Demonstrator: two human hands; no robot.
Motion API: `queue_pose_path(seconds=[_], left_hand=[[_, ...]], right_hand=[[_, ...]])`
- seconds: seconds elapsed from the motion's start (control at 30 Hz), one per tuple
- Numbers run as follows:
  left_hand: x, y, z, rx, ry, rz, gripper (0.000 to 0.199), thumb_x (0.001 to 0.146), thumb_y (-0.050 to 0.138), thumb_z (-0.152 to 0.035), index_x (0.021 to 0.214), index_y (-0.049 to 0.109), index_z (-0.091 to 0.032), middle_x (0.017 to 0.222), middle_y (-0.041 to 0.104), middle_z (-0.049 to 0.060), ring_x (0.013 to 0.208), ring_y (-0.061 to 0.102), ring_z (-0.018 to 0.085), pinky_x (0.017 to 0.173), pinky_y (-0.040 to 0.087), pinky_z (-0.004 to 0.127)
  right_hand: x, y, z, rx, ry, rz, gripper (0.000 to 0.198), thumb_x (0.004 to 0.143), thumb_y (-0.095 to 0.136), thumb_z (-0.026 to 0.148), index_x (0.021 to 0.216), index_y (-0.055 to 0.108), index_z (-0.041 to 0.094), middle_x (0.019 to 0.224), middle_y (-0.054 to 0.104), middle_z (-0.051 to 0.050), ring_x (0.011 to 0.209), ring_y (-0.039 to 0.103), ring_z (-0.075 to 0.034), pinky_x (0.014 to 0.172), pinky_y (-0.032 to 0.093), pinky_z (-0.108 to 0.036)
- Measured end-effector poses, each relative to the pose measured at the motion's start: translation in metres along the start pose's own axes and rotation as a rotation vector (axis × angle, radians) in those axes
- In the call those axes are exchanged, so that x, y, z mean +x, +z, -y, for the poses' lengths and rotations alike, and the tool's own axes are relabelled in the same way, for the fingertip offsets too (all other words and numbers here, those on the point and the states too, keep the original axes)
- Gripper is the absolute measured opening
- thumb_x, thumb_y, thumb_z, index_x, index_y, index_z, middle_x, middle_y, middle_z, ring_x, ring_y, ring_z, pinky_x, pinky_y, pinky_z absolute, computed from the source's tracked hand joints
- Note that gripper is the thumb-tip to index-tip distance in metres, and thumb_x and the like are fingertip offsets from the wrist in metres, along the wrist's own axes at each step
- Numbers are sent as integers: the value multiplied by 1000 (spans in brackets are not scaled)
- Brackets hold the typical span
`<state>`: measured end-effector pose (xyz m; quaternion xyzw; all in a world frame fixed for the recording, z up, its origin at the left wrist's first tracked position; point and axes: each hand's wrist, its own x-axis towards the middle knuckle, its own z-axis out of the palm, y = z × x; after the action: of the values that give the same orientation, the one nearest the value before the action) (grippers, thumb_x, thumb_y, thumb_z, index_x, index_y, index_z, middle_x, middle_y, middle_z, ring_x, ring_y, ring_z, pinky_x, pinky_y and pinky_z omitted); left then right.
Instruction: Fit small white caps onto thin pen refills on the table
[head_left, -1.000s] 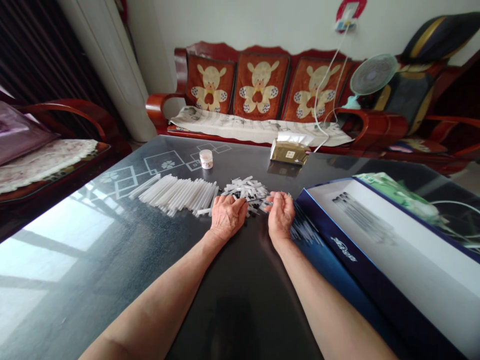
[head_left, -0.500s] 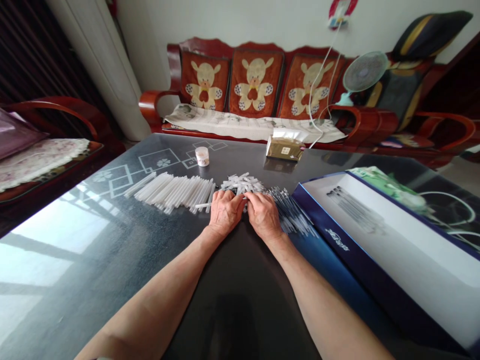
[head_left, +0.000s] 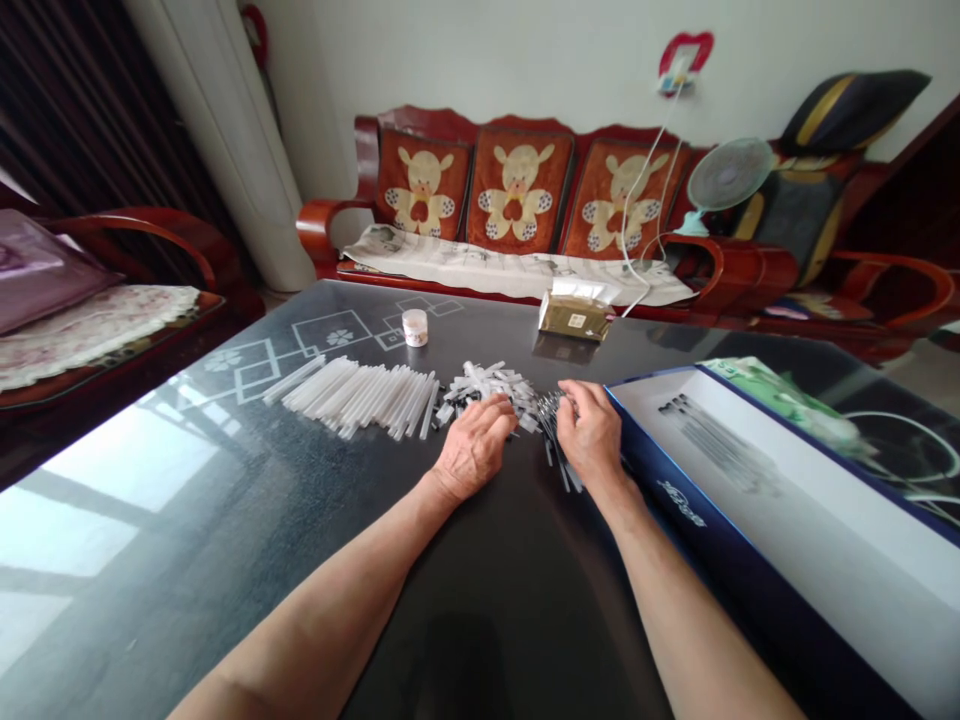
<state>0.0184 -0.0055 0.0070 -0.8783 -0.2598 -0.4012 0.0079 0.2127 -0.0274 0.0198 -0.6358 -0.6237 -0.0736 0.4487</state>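
Note:
My left hand (head_left: pixel 476 447) is closed, fingers curled down at the near edge of a heap of small white plastic pieces (head_left: pixel 491 382); what it holds is hidden beneath the fingers. Farther right, my right hand (head_left: pixel 591 432) pinches with thumb and forefinger at the metal tips of a pile of thin dark pen refills (head_left: pixel 553 440), partly covering the pile. To the left of both hands lies a row of translucent white plastic tubes (head_left: pixel 356 395), side by side on the dark glossy table (head_left: pixel 300 530).
A long blue box with a white inside (head_left: pixel 817 490) stands close to my right arm, with several finished-looking pens (head_left: pixel 712 440) in it. Toward the back are a small round white tub (head_left: pixel 415 328) and a tissue pack (head_left: pixel 576 315). A green plastic bag (head_left: pixel 787 395) lies beyond the box.
My hands were together over the white pieces and have parted. The right has moved right to the refills; the left stays near the heap. The view has tilted up slightly.

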Motion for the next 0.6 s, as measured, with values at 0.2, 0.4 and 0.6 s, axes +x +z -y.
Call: queue_pose_path(seconds=[0.2, 0.4, 0.6], left_hand=[[3, -3, -18, -199, 206, 37, 32, 94, 31, -7, 86, 60, -18, 123, 64, 11, 135, 44, 16, 110, 44, 35], [3, 2, -21, -307, 290, -15, 29, 93, 35, -8, 106, 60, -15, 126, 63, 13, 132, 48, 19, 109, 46, 37], [-5, 11, 3, -33, 9, -182, 28, 93, 45, -14, 118, 59, -15, 111, 69, 11, 106, 63, 19, 92, 52, 33]], right_hand=[[-3, 23, 28, 874, 647, 124, 35, 85, 57, 48, 105, 61, 20, 97, 74, -11, 80, 71, -24, 69, 59, -38], [7, 19, 19, 1285, 1061, 26, 25, 68, 80, 34, 75, 62, 19, 67, 70, 0, 55, 65, -11, 48, 53, -19], [9, 15, 16, 1307, 1014, -44, 28, 62, 86, 28, 80, 66, 20, 71, 71, 2, 54, 63, -9, 44, 51, -16]])
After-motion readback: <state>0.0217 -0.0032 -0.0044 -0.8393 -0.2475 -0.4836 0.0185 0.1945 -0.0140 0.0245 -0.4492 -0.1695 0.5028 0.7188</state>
